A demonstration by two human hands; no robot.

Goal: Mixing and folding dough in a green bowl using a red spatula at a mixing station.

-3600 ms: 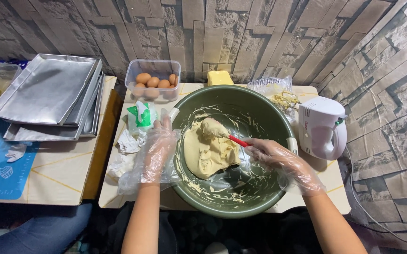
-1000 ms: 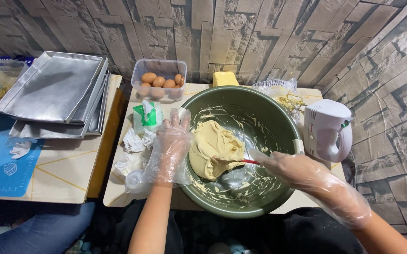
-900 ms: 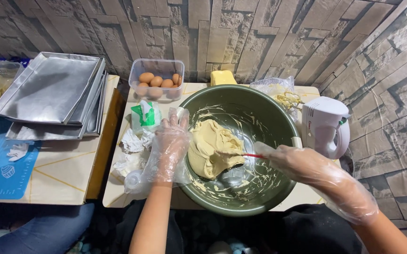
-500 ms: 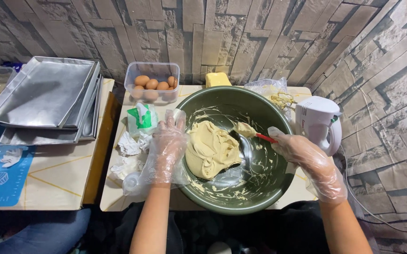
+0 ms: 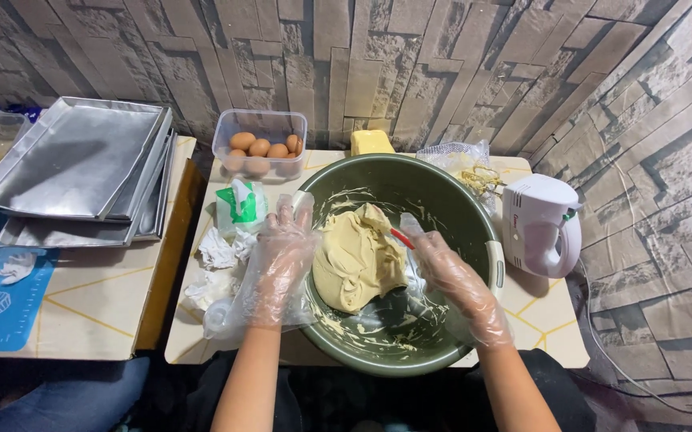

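Your left hand [image 5: 278, 256] lies flat, steadying the bowl [image 5: 474, 216] rim. Your right hand [image 5: 450, 272] grips the spatula [image 5: 400, 238], folding the dough [image 5: 358, 256] heaped on the bowl's left side. Next, scrape underneath and turn.

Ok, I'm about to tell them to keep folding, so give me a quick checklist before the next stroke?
1. Left hand steadying the green bowl at its rim: ok.
2. Right hand gripping the red-handled spatula: ok.
3. Spatula blade against the dough: cannot tell, blade hidden.
4. Both gloves intact: cannot tell.
5. Bowl fully on the table: not ok, near edge overhangs.
6. Hand mixer apart from the bowl: ok.
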